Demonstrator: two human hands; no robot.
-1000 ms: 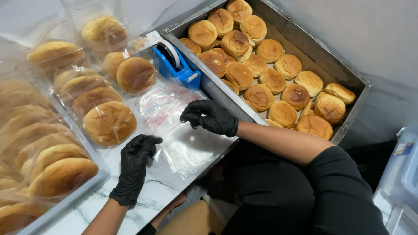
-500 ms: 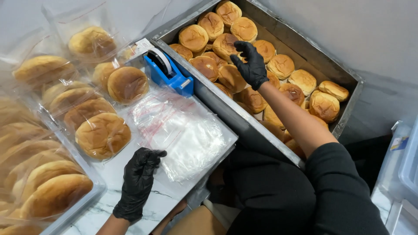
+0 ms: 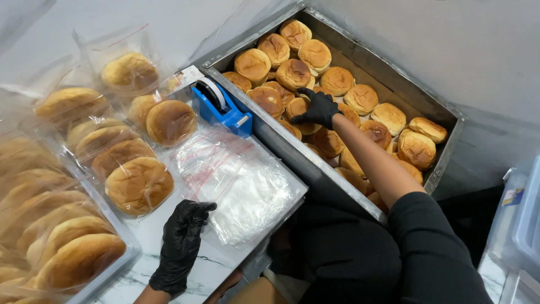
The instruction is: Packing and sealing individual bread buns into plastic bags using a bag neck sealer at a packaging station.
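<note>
Both my hands wear black gloves. My right hand (image 3: 318,108) reaches into the metal tray (image 3: 360,59) and its fingers close around a golden bun (image 3: 299,108) among several loose buns. My left hand (image 3: 181,243) rests on the marble counter (image 3: 205,275), fingers curled at the near edge of a stack of clear plastic bags (image 3: 239,183). A blue tape dispenser (image 3: 220,107) stands beyond the bags, beside the tray's rim.
Several bagged buns (image 3: 139,183) lie on the counter to the left, some in a clear bin (image 3: 62,236) at the far left. A clear plastic container (image 3: 520,225) stands at the right edge. A grey wall runs behind the tray.
My right hand left the bag stack, moved up into the tray and settled lower on a bun. My left hand stayed at the bags' edge.
</note>
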